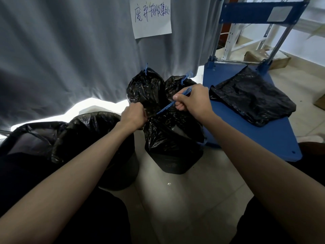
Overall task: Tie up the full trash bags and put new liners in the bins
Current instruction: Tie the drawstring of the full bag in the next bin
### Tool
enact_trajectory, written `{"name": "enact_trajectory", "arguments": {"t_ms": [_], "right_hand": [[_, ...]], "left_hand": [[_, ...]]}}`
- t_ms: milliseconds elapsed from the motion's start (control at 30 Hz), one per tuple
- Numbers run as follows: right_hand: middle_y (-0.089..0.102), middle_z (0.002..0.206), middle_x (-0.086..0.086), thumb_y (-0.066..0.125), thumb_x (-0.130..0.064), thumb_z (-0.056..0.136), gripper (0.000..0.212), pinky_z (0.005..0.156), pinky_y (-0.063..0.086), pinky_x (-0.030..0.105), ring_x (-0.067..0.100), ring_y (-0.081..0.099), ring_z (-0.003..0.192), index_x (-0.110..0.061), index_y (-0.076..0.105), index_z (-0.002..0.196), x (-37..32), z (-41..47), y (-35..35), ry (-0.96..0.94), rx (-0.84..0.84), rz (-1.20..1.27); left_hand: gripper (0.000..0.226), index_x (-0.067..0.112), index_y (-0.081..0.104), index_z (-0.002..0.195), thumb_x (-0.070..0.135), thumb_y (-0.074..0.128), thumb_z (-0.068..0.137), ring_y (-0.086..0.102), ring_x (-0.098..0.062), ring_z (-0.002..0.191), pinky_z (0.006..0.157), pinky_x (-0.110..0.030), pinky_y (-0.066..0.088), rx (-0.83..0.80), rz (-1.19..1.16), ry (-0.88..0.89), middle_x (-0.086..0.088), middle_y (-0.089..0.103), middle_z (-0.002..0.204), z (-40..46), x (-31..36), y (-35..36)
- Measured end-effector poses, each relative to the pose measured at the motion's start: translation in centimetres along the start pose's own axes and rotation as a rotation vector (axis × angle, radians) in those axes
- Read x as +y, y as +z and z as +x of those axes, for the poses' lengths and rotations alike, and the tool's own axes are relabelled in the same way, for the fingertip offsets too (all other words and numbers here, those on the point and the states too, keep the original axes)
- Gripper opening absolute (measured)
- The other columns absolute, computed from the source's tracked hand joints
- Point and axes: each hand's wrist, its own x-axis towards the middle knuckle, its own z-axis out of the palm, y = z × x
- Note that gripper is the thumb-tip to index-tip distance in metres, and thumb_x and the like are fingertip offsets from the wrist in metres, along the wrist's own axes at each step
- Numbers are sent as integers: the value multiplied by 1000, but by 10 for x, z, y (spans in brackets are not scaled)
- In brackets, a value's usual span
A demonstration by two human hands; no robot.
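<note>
At the far left I see a wide bin [26, 138] with a black liner [73, 131] draped loosely over its rim, standing against the grey curtain [61, 50]. Just beside it, to the right, a round dark bin [121, 171] stands on the tiled floor [184, 199]. My left hand [134, 117] is closed in a fist on the gathered black plastic at the mouth of the trash bag [168, 134] — that bag sits in a smaller dark bin [174, 164] in the middle of the view, its top bunched up above the rim. My right hand [191, 101] is clamped on the bag's blue drawstring [168, 106], which runs taut from the bag's neck up through the fingers; the two hands are apart, one on each side of the bag's mouth. Behind them, against the curtain, two tied black bags [146, 88] rest on the floor side by side, each with a blue tie standing up from its knot. Above them a paper sign [151, 16] with handwritten characters is stuck to the curtain. To the right stands a blue platform cart [255, 134] — on its deck lies a flat, crumpled black liner [253, 97], well apart from the bins.
</note>
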Motion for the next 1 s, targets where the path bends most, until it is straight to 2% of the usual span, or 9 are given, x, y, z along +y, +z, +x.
{"name": "enact_trajectory", "arguments": {"t_ms": [133,233,333,400,500,600,700,833,1000], "right_hand": [[71,75,23,71,-3,85,7,59,59,26,20,65,54,3,72,89,2,-3,-7,30,-72,-58],[71,81,22,74,0,81,33,60,61,33,25,65,56,-3,65,113,3,-4,-14,121,-166,-129],[71,89,17,73,0,79,44,65,61,33,23,67,64,-5,60,121,5,-7,-21,159,-283,-438],[69,101,12,68,1,80,31,78,58,32,21,65,79,-8,66,110,8,-12,-27,112,-333,-579],[66,88,4,61,5,82,24,85,56,32,21,63,87,-17,70,82,10,-21,-38,106,-399,-682],[60,71,-4,51,9,81,34,75,57,33,22,63,83,-18,69,74,13,-30,-49,112,-409,-736],[57,64,-10,48,11,84,34,47,44,9,12,55,66,-13,72,78,15,-38,-59,105,-413,-706],[53,60,-17,44,11,85,38,43,38,5,3,48,56,-11,74,89,17,-48,-71,60,-438,-670],[64,88,3,54,10,81,36,58,39,11,0,51,61,-14,71,102,19,-58,-76,-20,-608,-654]], "left_hand": [[8,14,75,86,13,69,81,66,-30,87,81,-40,56,-25,-9,11,-9,70,91,-1,2,-7],[8,23,71,75,18,77,77,67,-25,84,77,-37,56,-3,-24,51,-3,71,87,-5,17,-25],[14,24,67,66,18,77,75,67,-20,76,73,-36,57,34,-48,138,3,70,76,-12,37,-44],[14,26,69,64,24,79,73,66,-11,71,73,-35,57,-30,-108,265,11,68,67,-25,55,-50],[11,30,73,70,37,81,72,63,-2,67,74,-33,56,-193,-123,477,15,68,68,-52,80,-39],[25,32,74,74,57,73,73,61,-5,68,66,-31,52,-245,-71,595,14,68,74,-77,100,-10],[50,25,65,62,74,64,70,59,-7,65,57,-27,45,-133,-21,580,11,62,71,-96,114,18],[30,15,65,81,45,67,79,62,-24,81,68,-37,53,-7,71,622,-3,62,92,-109,120,30],[18,17,66,76,34,68,79,61,-23,73,65,-35,52,40,-18,506,-1,60,76,-90,113,6]]}}
